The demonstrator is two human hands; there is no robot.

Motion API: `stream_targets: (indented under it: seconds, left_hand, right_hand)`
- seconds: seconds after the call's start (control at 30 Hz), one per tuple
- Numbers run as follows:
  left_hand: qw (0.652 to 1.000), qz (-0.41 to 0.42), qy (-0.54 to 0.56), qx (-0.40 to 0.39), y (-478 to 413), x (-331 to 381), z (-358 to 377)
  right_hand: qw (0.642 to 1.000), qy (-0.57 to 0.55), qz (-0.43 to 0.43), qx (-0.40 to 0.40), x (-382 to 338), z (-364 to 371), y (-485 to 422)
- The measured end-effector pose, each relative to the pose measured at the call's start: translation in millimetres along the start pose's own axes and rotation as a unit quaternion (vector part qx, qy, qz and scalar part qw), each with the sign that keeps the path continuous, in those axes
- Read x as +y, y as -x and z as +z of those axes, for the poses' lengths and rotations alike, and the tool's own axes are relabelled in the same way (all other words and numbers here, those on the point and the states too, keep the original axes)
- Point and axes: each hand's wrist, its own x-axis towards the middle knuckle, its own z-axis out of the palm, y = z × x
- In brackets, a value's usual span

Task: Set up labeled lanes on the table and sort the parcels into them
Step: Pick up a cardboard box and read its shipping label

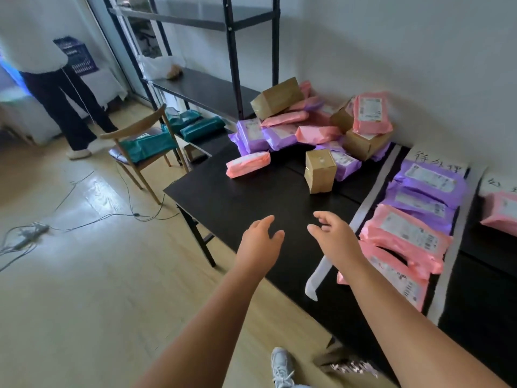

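Paper label [436,163] reads, probably, 待处理; parcel stickers [428,179] illegible.

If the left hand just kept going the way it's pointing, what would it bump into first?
Probably the small cardboard box standing alone before the parcel pile. The left hand is open, with only bare black table between them; its height over the table is unclear.

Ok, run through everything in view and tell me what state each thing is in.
left hand: open, holding nothing.
right hand: open, holding nothing.
gold box: upright, alone on the table.
pile: heaped, unsorted, at the table's far end.
pink parcel: flat, apart from the pile.
lane parcels: overlapping row between tape strips.
label: flat beyond that row.
chair: teal parcels on its seat.
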Motion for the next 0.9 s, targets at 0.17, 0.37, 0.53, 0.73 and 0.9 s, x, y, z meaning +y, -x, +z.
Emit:
stream_targets:
  seconds: [0.17,0.37,0.53,0.73,0.9]
  left_hand:
    - [1.000,0.006,-0.018,-0.024,-74,9,-23]
    - [0.999,0.003,0.025,-0.046,-143,4,-31]
    - [0.993,0.053,0.018,-0.100,-212,13,-27]
    - [0.973,0.130,-0.020,-0.187,-294,30,-25]
    - [0.953,0.183,-0.046,-0.236,-343,48,-11]
  right_hand:
    - [0.999,-0.004,0.032,0.016,-23,13,-72]
    - [0.998,-0.003,0.049,0.030,-38,28,-124]
    - [0.992,-0.001,0.090,0.090,-44,31,-169]
    - [0.971,-0.035,0.171,0.166,-54,44,-202]
    - [0.949,-0.059,0.238,0.197,-60,55,-215]
